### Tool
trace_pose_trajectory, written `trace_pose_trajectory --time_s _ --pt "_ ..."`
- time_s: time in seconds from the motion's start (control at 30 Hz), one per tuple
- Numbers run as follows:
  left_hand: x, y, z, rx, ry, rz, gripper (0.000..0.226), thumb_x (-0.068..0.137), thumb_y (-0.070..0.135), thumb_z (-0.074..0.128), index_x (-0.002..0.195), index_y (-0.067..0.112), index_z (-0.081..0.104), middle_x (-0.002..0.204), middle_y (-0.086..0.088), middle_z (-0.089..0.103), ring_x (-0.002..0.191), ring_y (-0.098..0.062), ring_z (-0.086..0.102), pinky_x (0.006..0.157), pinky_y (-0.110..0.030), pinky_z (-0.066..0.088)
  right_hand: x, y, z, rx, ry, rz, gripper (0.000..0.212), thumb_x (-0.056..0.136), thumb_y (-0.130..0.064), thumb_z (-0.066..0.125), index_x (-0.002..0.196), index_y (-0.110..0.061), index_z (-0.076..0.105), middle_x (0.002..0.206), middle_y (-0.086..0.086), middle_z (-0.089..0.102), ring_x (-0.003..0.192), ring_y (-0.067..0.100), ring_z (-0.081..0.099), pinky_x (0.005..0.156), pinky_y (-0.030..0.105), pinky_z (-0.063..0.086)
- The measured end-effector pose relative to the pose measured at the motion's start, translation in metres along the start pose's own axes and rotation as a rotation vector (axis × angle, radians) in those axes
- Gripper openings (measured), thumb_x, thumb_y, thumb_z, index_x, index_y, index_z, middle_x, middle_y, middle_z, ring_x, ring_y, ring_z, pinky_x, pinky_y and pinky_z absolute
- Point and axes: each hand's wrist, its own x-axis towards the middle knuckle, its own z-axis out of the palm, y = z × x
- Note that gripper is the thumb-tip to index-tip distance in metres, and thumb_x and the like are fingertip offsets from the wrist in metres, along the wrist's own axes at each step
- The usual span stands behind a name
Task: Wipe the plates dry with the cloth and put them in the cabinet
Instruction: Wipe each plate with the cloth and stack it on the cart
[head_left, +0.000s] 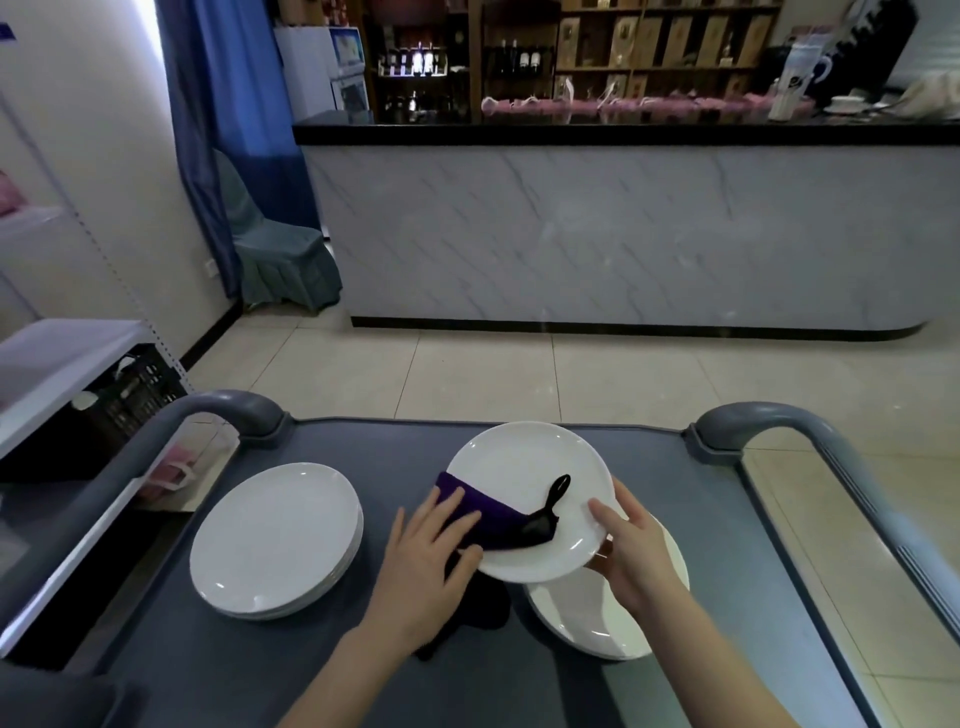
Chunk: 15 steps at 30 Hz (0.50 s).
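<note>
Grey cart (727, 519) is standing on a tiled floor, facing a marble-fronted counter (623, 234). Above the cart's middle, a white plate (519, 457) is being held tilted. The right hand (631, 545) is gripping its near right rim, thumb on top and fingers curled beneath. The left hand (421, 561) is pinching a purple cloth (488, 512) over the plate's left rim, with fingers lying on top and the thumb at the edge. One stack of plates (275, 540) is sitting on the cart's left side. Another stack (587, 618) is lying on the cart under the right hand.
</note>
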Motion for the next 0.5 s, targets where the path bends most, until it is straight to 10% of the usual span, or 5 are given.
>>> trace_pose_trajectory --time_s 0.33,0.5 --pt "-0.008 0.039 0.008 0.115 -0.29 0.145 0.066 0.092 0.061 -0.002 0.154 0.045 0.015 0.158 0.031 -0.006 0.142 0.012 -0.018 0.111 -0.043 -0.032 -0.005 -0.002 0.019 0.015 0.004 -0.03 0.031 0.098 -0.015 0.057 0.116 -0.037 0.07 0.097 0.009 0.077 0.077 0.026 0.073 0.06 0.037 0.058" --pt "0.036 0.058 0.005 0.138 -0.345 0.249 0.053 0.104 0.045 0.011 0.157 0.036 0.008 0.161 0.025 -0.007 0.148 -0.001 -0.017 0.117 -0.046 -0.02 -0.019 0.001 0.023 0.022 -0.057 -0.012 0.026 0.098 -0.021 0.059 0.118 -0.033 0.07 0.108 0.008 0.076 0.088 0.029 0.075 0.062 0.036 0.057"
